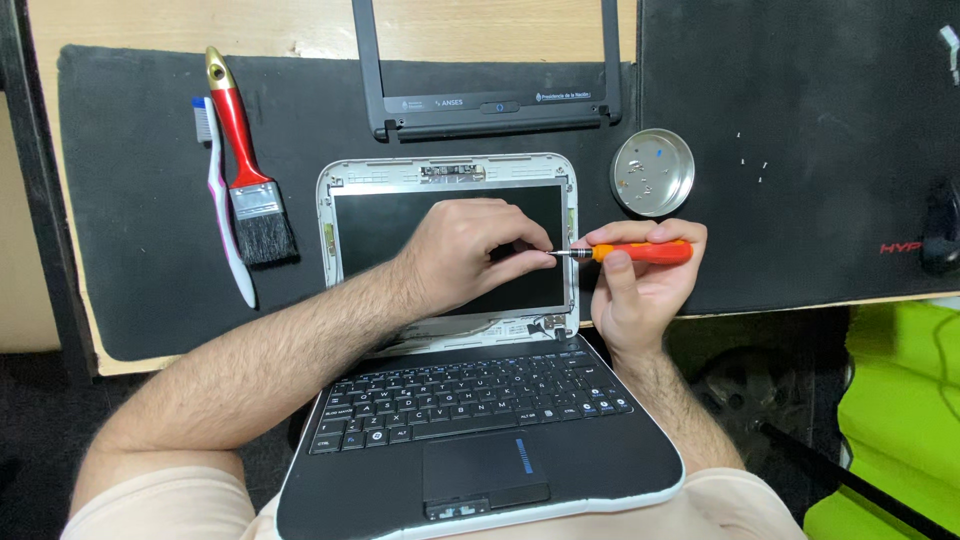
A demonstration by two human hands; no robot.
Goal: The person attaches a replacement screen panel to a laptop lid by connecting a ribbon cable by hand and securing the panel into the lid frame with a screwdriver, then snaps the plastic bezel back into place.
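Observation:
A small netbook [470, 440] lies opened flat, its keyboard half on my lap and its screen half [380, 225] on the desk with the bezel taken off. My right hand [640, 285] grips an orange-handled screwdriver [640, 252], held level with its tip pointing left at the screen's right edge. My left hand [470, 255] rests over the screen, thumb and fingers pinched at the screwdriver's metal tip. The removed black bezel frame [490, 105] lies on the mat behind the screen.
A round metal tin [652, 172] with small screws sits right of the screen. A red-handled paintbrush [245, 165] and a toothbrush [222, 195] lie on the dark mat [140, 230] at left. A second dark mat [800, 150] and a mouse [940, 235] sit at right.

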